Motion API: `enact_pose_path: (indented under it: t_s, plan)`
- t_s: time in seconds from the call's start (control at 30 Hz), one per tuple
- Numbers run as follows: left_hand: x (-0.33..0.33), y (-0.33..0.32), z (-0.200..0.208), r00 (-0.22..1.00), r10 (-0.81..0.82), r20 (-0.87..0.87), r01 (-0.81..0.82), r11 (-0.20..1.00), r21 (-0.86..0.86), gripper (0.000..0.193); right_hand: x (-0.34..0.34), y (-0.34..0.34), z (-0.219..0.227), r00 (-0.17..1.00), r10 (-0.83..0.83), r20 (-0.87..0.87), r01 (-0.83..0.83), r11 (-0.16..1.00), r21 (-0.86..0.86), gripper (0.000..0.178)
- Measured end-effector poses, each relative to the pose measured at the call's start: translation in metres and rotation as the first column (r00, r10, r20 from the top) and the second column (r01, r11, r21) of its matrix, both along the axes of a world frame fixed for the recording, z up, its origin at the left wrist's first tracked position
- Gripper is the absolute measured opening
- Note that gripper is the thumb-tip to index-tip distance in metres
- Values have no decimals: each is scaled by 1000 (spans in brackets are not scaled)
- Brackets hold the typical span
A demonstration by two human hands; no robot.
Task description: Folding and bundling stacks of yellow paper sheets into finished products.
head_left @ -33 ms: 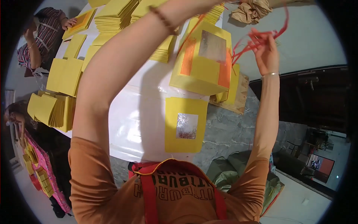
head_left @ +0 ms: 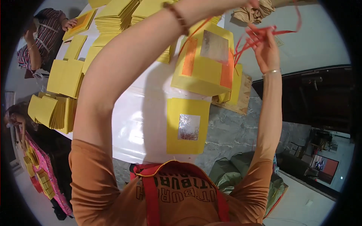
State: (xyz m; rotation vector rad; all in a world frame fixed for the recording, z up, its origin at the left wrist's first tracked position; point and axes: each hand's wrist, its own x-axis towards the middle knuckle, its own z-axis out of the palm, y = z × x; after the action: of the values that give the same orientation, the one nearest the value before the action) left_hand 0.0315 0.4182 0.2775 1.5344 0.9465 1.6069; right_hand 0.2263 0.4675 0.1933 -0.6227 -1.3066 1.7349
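My right hand [head_left: 267,51] is raised beyond the right side of a tall stack of yellow paper sheets [head_left: 200,84], with red plastic string [head_left: 247,47] looped across its fingers. The string runs from the stack to the hand, and a loose length rises past it to the upper edge. My left arm reaches across the table to the top. There my left hand [head_left: 253,3] is mostly cut off by the picture's edge, so its grip is hidden. Orange strips and a silvery rectangle lie on top of the stack. Nearer me lies a flat yellow sheet [head_left: 175,126] with a silvery panel.
More yellow stacks [head_left: 117,17] stand on the white table [head_left: 126,128] at the far left. A person in a striped top [head_left: 49,30] handles a yellow and orange piece there. Brown crumpled paper [head_left: 254,13] lies far right. A dark door [head_left: 309,94] stands right.
My left arm has shifted to the right, bringing its fingertips nearer the right hand. The right hand has moved slightly left, and the loose string has swung right.
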Motion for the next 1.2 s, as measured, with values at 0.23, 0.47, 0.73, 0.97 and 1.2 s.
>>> enact_pose_path:
  t_s: [0.23,0.47,0.73,0.97,1.2]
  plan:
    - [57,56,-18,481,618,-621,13,704,711,38,-46,-17,2,935,266,-236,-264,964,40,29]
    - [-1,4,-85,859,92,-504,80,948,308,52,-14,21,11,844,250,-475,-321,944,-73,25]
    - [40,22,-145,953,-219,-210,80,848,-523,47,-44,-7,10,995,103,3,-102,979,174,26]
    - [16,-10,-82,993,-121,-7,105,884,-456,54,59,-24,-88,956,-273,108,291,928,-231,58]
    - [5,-82,16,968,-210,-137,132,890,-436,52,18,-125,-151,996,-30,89,54,959,-277,53]
